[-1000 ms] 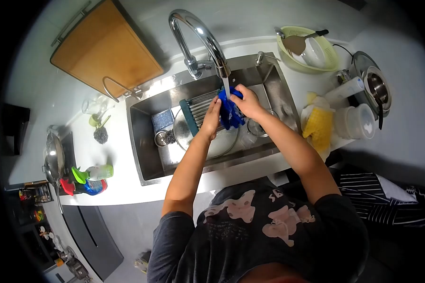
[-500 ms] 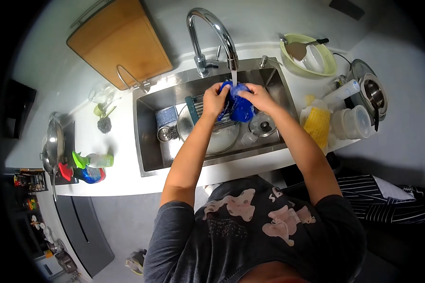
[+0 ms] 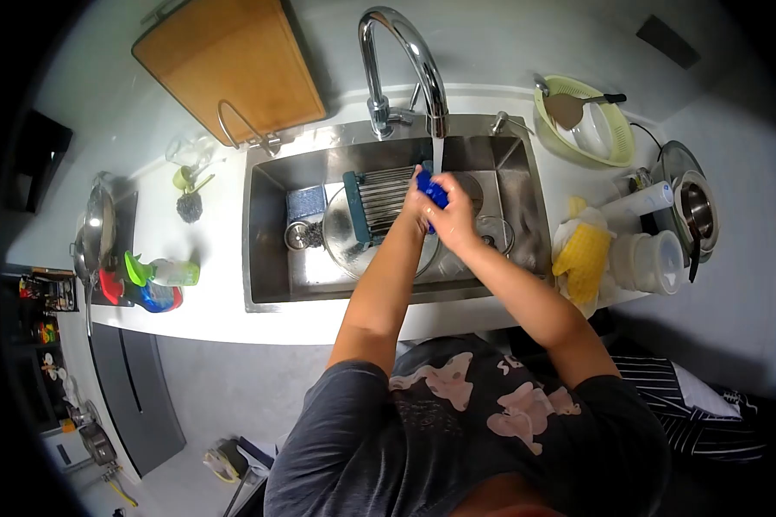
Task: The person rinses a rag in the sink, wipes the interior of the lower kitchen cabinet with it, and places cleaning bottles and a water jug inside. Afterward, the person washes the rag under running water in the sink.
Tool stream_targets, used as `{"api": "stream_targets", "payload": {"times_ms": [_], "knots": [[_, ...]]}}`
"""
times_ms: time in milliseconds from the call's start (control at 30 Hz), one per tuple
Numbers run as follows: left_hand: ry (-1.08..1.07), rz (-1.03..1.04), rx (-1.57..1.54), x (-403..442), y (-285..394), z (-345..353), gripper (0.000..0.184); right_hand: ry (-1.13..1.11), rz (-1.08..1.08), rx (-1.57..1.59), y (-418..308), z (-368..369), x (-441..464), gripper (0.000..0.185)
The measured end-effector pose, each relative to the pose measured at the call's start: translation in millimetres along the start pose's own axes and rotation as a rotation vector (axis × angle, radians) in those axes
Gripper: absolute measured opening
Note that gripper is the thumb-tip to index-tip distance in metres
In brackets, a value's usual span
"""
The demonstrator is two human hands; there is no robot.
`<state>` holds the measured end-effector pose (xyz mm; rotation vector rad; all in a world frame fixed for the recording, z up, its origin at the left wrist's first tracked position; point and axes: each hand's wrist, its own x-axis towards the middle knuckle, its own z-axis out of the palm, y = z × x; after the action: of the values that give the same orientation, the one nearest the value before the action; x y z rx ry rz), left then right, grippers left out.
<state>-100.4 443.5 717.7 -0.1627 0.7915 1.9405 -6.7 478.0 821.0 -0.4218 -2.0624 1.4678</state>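
My left hand (image 3: 417, 207) and my right hand (image 3: 453, 215) are closed together on a crumpled blue cloth (image 3: 433, 188) over the sink (image 3: 272, 271). Water from the chrome faucet (image 3: 437, 121) runs down right at the cloth. Under my hands, a metal-slatted rack with dark green ends (image 3: 381, 202) rests on a round glass lid (image 3: 341, 231). My right forearm and hand partly cover a smaller clear lid (image 3: 498, 231) on the sink floor. Much of the cloth is hidden by my fingers.
A green basket (image 3: 622, 142) holding utensils stands at the back right. Yellow gloves (image 3: 585, 258) and plastic tubs (image 3: 661, 263) are beside the sink. On the left are a brush (image 3: 189, 205) and spray bottles (image 3: 171, 273). A wooden board (image 3: 233, 69) leans behind.
My hands have come closer together, and the cloth, spread between them earlier, is bunched up. More of the slatted rack shows. The whole view has shifted slightly.
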Motion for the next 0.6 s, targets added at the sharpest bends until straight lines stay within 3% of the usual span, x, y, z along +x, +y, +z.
{"api": "stream_targets", "payload": {"times_ms": [33,67,133,167,200,300,367,433,467,500,567,600], "knots": [[0.072,-0.106,-0.267,30.2,-5.3,-24.6,0.056,-0.006,-0.103,-0.100,7.4,4.8,-4.8,0.032],[0.167,0.119,-0.188,28.4,-21.0,-14.2,0.056,-0.084,-0.050,-0.231,-6.0,2.3,-5.0,0.034],[-0.123,0.147,-0.288,12.1,-24.4,-3.9,0.050,-0.047,0.010,-0.304,3.4,5.2,9.2,0.033],[-0.505,-0.054,-0.465,-0.1,-15.0,-6.0,0.046,-0.006,0.070,-0.378,8.8,7.3,19.3,0.032],[-0.108,0.008,-0.321,-12.7,-11.3,22.6,0.043,0.007,0.225,-0.391,12.0,5.4,36.2,0.031],[0.251,0.146,0.060,-12.5,-18.9,39.8,0.042,-0.003,0.195,-0.534,51.7,-5.2,65.5,0.030],[0.279,0.162,0.059,-27.9,-3.3,50.7,0.044,-0.029,0.221,-0.531,55.0,0.6,52.3,0.030],[0.334,-0.020,-0.060,-30.2,14.8,44.9,0.033,-0.057,0.222,-0.381,39.8,2.2,31.6,0.034],[0.242,-0.016,-0.095,8.5,5.9,-3.9,0.036,-0.156,0.301,-0.371,25.4,0.0,24.3,0.038],[0.366,0.054,-0.025,8.7,11.9,-5.6,0.038,-0.172,0.252,-0.277,11.5,2.7,13.4,0.039],[0.285,0.017,-0.064,4.5,10.8,-5.7,0.041,-0.089,0.112,-0.362,25.1,7.2,13.7,0.035],[0.262,0.079,0.125,-15.5,10.8,19.7,0.040,-0.124,0.191,-0.471,24.1,1.1,25.7,0.034]]}}
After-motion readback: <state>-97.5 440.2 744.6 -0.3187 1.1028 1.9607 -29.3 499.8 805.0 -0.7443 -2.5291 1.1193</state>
